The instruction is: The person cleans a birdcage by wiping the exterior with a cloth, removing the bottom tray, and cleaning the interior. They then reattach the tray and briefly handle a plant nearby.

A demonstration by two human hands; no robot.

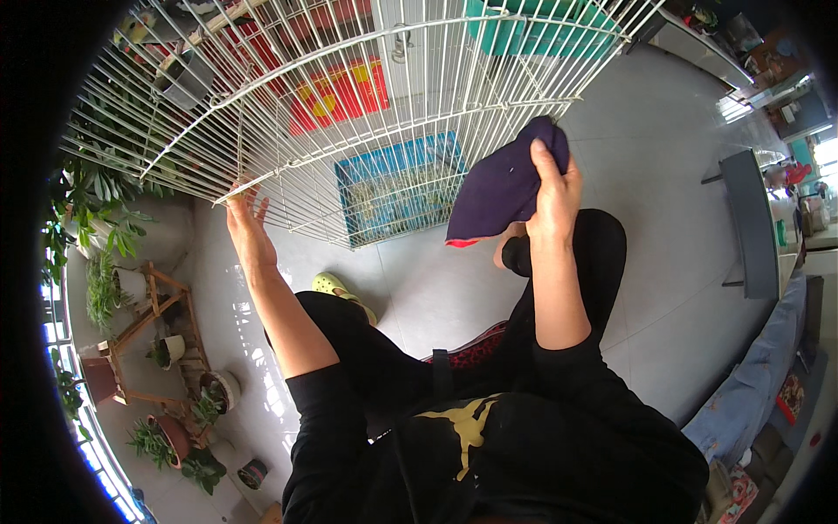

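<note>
A white wire birdcage point(366, 141) fills the upper part of the view, its bars bent by the lens. My left hand point(249, 229) grips its lower left corner, with some fingers behind the wires. In my right hand point(556, 196) is a folded dark purple cloth point(501, 177) with a red edge at its lower tip. The cloth is against or just in front of the cage's lower right side; contact is hard to tell. At the upper left, a grey bird with a yellowish head point(137, 29) shows through the bars, near a grey cup point(186, 78).
Behind the bars are a blue tray point(366, 154) with litter, a red box point(340, 95) and a teal container point(543, 33). Potted plants on a wooden stand point(150, 308) line the left. A dark bench point(749, 223) and a blue-covered sofa point(746, 399) stand right.
</note>
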